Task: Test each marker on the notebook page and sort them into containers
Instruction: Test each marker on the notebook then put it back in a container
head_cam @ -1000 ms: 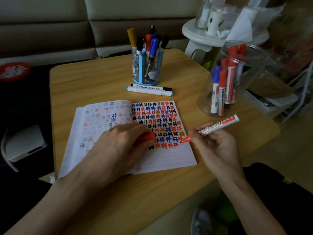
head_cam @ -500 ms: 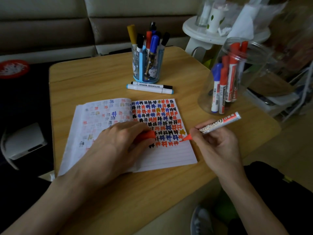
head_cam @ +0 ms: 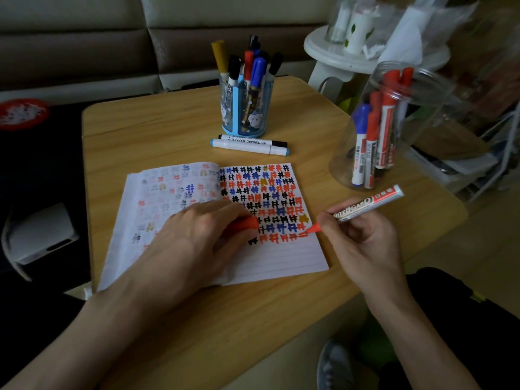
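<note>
An open notebook (head_cam: 270, 260) lies on the wooden table (head_cam: 157, 130), its right page filled with red, blue and black hash marks. My right hand (head_cam: 363, 237) grips an uncapped red whiteboard marker (head_cam: 365, 205), its tip touching the page at the end of the lowest row. My left hand (head_cam: 197, 235) rests on the notebook and holds the marker's red cap (head_cam: 246, 223). A blue pen cup (head_cam: 246, 108) holds several markers at the back. A clear jar (head_cam: 394, 130) with red and blue markers stands at the right.
Two capped markers, one black-ended (head_cam: 253, 141) and one light blue (head_cam: 249, 146), lie in front of the cup. A white round stool (head_cam: 337, 54) with glasses stands behind the jar. A sofa runs along the back. A white device (head_cam: 39, 235) sits off the table's left.
The red marker tip has shifted slightly left onto the page and short red strokes now show at the end of the bottom row. My left hand has stayed put.
</note>
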Tool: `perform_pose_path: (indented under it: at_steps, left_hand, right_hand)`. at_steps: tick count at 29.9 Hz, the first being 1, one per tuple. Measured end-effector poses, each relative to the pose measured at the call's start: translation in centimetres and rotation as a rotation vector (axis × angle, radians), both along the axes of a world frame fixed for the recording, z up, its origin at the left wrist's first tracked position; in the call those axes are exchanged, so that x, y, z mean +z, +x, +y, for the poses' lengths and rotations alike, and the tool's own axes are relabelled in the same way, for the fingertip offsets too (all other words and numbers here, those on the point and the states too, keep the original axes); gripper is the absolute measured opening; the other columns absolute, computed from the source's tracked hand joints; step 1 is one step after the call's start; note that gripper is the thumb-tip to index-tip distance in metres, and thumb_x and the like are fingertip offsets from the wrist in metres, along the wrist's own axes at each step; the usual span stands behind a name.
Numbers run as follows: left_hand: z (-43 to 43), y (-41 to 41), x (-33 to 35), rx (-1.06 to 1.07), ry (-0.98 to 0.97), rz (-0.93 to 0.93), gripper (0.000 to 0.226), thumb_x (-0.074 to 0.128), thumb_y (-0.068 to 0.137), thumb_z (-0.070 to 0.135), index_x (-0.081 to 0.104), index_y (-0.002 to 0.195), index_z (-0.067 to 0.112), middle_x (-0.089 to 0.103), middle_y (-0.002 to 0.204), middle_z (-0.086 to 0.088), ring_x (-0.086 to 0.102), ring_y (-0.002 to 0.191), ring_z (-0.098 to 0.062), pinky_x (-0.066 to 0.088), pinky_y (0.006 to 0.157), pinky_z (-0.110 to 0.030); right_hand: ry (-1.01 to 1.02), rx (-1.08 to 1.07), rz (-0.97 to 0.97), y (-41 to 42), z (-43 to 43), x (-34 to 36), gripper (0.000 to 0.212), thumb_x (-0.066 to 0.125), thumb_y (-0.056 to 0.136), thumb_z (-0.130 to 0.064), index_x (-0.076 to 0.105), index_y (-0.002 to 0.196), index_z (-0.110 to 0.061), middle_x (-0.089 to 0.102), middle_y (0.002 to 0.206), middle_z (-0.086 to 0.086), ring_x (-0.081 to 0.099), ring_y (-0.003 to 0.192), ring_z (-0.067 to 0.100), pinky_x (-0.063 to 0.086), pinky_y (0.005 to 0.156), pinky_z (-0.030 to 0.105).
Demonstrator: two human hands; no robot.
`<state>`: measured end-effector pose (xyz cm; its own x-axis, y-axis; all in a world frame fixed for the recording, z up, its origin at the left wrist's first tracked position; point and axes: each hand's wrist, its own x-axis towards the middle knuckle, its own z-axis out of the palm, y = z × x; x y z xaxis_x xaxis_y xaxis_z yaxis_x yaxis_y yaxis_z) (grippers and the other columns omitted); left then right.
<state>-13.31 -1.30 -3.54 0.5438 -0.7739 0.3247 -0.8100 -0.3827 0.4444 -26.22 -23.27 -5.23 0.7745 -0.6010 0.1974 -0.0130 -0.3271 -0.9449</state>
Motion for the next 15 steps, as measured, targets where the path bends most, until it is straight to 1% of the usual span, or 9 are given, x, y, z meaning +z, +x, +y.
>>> perform_pose_path:
  at_steps: [1, 2, 3, 5, 7, 9, 11, 13, 15]
  left_hand:
    - [0.01, -0.02, 0.05, -0.002, 0.003, 0.002, 0.03, 0.05, 0.101, 0.053, 0.064, 0.117, 0.03, 0.067, 0.109, 0.015, 0.063, 0.093, -0.006, 0.056, 0.076, -0.033]
    - [0.03, -0.01, 0.06, -0.004, 0.005, 0.009, 0.03, 0.051, 0.101, 0.052, 0.064, 0.117, 0.03, 0.067, 0.109, 0.015, 0.063, 0.093, -0.006, 0.056, 0.076, -0.033]
    - [0.06, 0.0, 0.1, -0.004, 0.006, 0.014, 0.03, 0.051, 0.101, 0.051, 0.064, 0.118, 0.03, 0.066, 0.109, 0.016, 0.062, 0.094, -0.006, 0.055, 0.076, -0.033]
    - [0.07, 0.07, 0.05, -0.007, 0.01, 0.011, 0.03, 0.05, 0.102, 0.051, 0.063, 0.118, 0.031, 0.066, 0.11, 0.016, 0.062, 0.093, -0.006, 0.055, 0.076, -0.034]
    - [0.0, 0.09, -0.02, -0.008, 0.013, 0.001, 0.029, 0.049, 0.103, 0.052, 0.063, 0.118, 0.03, 0.066, 0.109, 0.015, 0.062, 0.093, -0.008, 0.055, 0.075, -0.035]
    - [-0.06, 0.09, -0.07, -0.001, 0.01, -0.003, 0.028, 0.051, 0.102, 0.05, 0.063, 0.117, 0.03, 0.066, 0.108, 0.015, 0.063, 0.092, -0.008, 0.055, 0.074, -0.035]
    - [-0.07, 0.04, -0.13, 0.004, 0.004, -0.006, 0.028, 0.053, 0.1, 0.05, 0.064, 0.117, 0.029, 0.067, 0.108, 0.015, 0.063, 0.092, -0.008, 0.056, 0.075, -0.035]
    - [-0.03, 0.0, -0.14, 0.002, 0.0, -0.006, 0.03, 0.051, 0.101, 0.051, 0.064, 0.117, 0.029, 0.067, 0.109, 0.014, 0.063, 0.093, -0.008, 0.056, 0.076, -0.036]
    - [-0.01, -0.03, -0.12, 0.005, -0.005, -0.005, 0.032, 0.05, 0.101, 0.053, 0.064, 0.118, 0.03, 0.068, 0.11, 0.013, 0.063, 0.093, -0.008, 0.057, 0.076, -0.036]
  right_hand:
    - [0.012, 0.001, -0.008, 0.04, 0.0, -0.01, 0.011, 0.075, 0.09, -0.007, 0.067, 0.089, -0.014, 0.075, 0.08, -0.004, 0.073, 0.075, 0.008, 0.056, 0.062, 0.017]
    - [0.013, 0.003, -0.01, 0.08, 0.01, -0.05, 0.011, 0.075, 0.09, -0.007, 0.067, 0.089, -0.015, 0.075, 0.08, -0.004, 0.073, 0.074, 0.01, 0.055, 0.062, 0.018]
    - [0.007, 0.006, -0.007, 0.09, 0.07, -0.07, 0.012, 0.076, 0.089, -0.008, 0.068, 0.088, -0.017, 0.075, 0.08, -0.002, 0.073, 0.074, 0.014, 0.057, 0.063, 0.021]
    - [-0.016, 0.015, 0.001, 0.1, 0.21, -0.02, 0.011, 0.077, 0.089, -0.011, 0.07, 0.088, -0.02, 0.075, 0.08, 0.002, 0.073, 0.077, 0.023, 0.06, 0.066, 0.033]
    - [-0.042, 0.025, 0.018, 0.05, 0.23, -0.01, 0.008, 0.076, 0.089, -0.015, 0.07, 0.088, -0.02, 0.075, 0.08, 0.003, 0.073, 0.078, 0.027, 0.061, 0.069, 0.042]
    - [-0.043, 0.043, 0.047, -0.02, 0.19, -0.05, 0.007, 0.075, 0.088, -0.016, 0.069, 0.087, -0.019, 0.075, 0.081, 0.005, 0.074, 0.079, 0.027, 0.061, 0.069, 0.046]
    - [-0.035, 0.054, 0.069, -0.04, 0.12, 0.0, 0.008, 0.074, 0.09, -0.014, 0.068, 0.086, -0.018, 0.076, 0.081, 0.005, 0.074, 0.079, 0.024, 0.062, 0.067, 0.043]
    - [0.005, 0.036, 0.07, -0.01, 0.03, 0.03, 0.007, 0.074, 0.09, -0.011, 0.069, 0.087, -0.014, 0.076, 0.079, 0.0, 0.074, 0.076, 0.014, 0.06, 0.061, 0.03]
    - [0.044, -0.019, 0.053, 0.09, -0.01, 0.06, 0.006, 0.073, 0.091, -0.01, 0.068, 0.089, -0.011, 0.074, 0.075, -0.009, 0.071, 0.069, 0.003, 0.053, 0.057, 0.016]
